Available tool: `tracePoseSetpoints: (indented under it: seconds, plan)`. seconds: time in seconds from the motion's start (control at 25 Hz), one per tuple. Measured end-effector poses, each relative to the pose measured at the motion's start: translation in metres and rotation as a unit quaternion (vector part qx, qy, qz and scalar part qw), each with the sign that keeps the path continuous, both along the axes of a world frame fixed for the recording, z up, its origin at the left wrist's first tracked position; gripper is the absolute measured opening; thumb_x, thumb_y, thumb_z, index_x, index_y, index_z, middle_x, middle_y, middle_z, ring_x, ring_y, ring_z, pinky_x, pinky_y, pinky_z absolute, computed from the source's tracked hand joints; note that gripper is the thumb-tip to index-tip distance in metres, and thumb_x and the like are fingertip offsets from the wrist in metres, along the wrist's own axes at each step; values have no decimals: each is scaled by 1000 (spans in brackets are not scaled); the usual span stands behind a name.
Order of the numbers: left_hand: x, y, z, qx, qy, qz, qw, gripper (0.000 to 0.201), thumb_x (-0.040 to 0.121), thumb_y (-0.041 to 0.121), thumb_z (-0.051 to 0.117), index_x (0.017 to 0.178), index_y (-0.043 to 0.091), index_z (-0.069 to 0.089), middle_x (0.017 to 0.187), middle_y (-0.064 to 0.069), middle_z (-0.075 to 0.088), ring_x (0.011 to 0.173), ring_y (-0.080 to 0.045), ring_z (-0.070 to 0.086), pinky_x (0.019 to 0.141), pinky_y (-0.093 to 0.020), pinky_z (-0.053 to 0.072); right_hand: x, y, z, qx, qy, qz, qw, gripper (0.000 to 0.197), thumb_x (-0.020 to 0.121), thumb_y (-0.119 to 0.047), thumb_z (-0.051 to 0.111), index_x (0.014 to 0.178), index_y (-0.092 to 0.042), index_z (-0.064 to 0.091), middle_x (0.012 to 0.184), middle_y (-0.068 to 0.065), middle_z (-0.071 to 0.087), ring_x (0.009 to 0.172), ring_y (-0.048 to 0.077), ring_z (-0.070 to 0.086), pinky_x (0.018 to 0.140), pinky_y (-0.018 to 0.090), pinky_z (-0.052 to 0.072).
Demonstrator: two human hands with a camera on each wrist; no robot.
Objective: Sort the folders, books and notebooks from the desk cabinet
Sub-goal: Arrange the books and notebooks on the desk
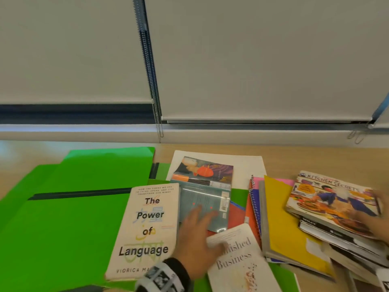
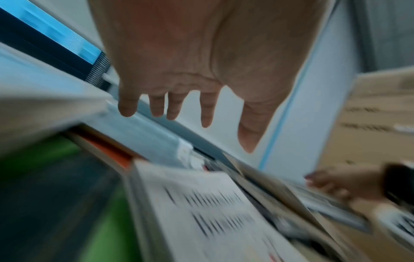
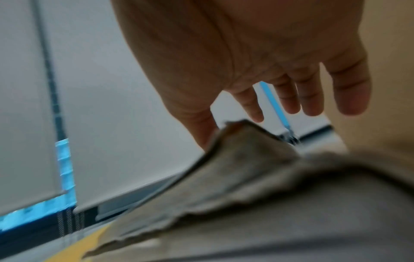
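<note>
Left hand (image 1: pixel 196 237) blurred, fingers spread flat over teal book (image 1: pixel 205 205) among books on green folders (image 1: pixel 63 218). Right hand (image 1: pixel 379 213) cut off at frame edge, fingers loose, thumb against cookbook (image 1: pixel 330 199) atop stack; grip unclear.

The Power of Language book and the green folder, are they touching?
Touching. The head view shows The Power of Language book lying flat on the green folder.
</note>
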State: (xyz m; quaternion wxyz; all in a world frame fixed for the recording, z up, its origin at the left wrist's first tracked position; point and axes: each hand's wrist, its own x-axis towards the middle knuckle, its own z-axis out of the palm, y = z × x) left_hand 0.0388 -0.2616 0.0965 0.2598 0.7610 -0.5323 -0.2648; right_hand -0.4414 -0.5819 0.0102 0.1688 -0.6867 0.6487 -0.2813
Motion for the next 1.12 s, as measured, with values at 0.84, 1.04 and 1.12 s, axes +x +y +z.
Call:
tracePoseSetpoints:
  seconds: [0.84, 1.04, 1.12]
  plan:
    - [102, 71, -17, 36, 470, 44, 881, 98, 67, 21, 85, 142, 25, 22, 133, 0, 55, 117, -15, 58, 98, -34, 50, 407, 305, 138, 299, -260, 163, 904, 37, 89, -4, 60, 121, -23, 57, 100, -3, 75, 84, 23, 73, 62, 33, 59]
    - [47, 61, -6, 83, 377, -112, 916, 55, 84, 28, 72, 130, 32, 41, 143, 5, 40, 121, -10, 45, 99, -22, 46, 315, 283, 159, 341, -54, 86, 934, 108, 25, -59, 91, 119, -18, 58, 88, -2, 76, 73, 17, 73, 58, 22, 54]
    - [42, 64, -14, 45, 302, -106, 946, 45, 84, 31, 71, 123, 38, 51, 142, 8, 41, 128, -8, 42, 111, -30, 36, 303, 279, 149, 350, 63, 90, 930, 99, 54, -47, 89, 137, -16, 46, 104, -5, 67, 89, 13, 69, 67, 7, 46]
